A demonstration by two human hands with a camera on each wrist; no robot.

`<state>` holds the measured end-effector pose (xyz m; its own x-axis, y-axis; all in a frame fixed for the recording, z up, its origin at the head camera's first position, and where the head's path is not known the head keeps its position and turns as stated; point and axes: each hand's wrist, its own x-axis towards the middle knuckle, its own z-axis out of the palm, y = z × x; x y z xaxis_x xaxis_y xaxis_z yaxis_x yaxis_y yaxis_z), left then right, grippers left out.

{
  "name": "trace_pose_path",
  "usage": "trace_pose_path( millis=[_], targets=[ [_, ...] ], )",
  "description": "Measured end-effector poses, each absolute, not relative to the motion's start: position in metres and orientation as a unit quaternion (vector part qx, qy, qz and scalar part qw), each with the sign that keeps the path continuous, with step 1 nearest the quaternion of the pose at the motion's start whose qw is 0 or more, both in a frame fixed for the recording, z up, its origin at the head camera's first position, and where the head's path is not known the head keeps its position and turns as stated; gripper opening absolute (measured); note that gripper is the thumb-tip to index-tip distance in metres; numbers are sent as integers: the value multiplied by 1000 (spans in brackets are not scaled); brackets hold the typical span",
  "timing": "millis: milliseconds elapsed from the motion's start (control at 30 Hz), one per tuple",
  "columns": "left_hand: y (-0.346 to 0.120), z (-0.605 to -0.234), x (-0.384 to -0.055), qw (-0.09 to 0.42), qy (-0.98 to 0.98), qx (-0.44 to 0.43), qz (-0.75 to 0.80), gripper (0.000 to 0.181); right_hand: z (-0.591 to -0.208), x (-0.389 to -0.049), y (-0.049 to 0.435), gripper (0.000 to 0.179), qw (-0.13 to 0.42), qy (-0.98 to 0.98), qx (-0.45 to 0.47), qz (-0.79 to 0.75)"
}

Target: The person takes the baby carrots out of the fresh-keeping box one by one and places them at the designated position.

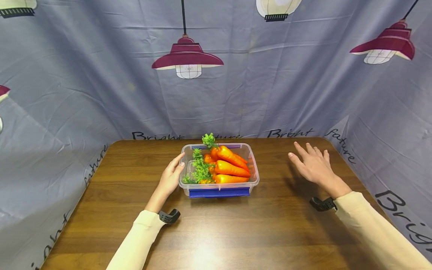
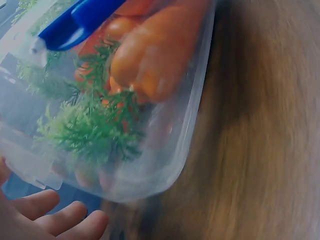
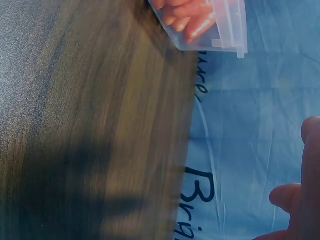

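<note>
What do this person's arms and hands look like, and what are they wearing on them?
The left sleeve and right sleeve are plain cream. The left wristband and right wristband are black, chunky and curved. The left hand and right hand wear no gloves.

Curly black letters [image 1: 291, 133] are spelling "Bright" and "fature" on the wrinkly blue-grey cloth curtain [image 1: 229, 93]. The words are running low along its back part and both sides. In the right wrist view, "Brig" and the end of "fature" are showing.
</note>
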<state>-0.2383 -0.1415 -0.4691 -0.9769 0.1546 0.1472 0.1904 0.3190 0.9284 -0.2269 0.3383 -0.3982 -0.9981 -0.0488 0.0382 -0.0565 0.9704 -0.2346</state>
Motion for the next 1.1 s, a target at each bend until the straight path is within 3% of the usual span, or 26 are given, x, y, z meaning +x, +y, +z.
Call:
trace_pose_path(
  millis=[600,1100],
  targets=[
    [-136,-479,-240,16,-771,-75,-632,53,-391,-226,337,75,28,-993,25,116],
    [-138,-480,-240,13,-768,-84,-634,50,-365,-226,302,68,52,-987,73,134]
  ],
)
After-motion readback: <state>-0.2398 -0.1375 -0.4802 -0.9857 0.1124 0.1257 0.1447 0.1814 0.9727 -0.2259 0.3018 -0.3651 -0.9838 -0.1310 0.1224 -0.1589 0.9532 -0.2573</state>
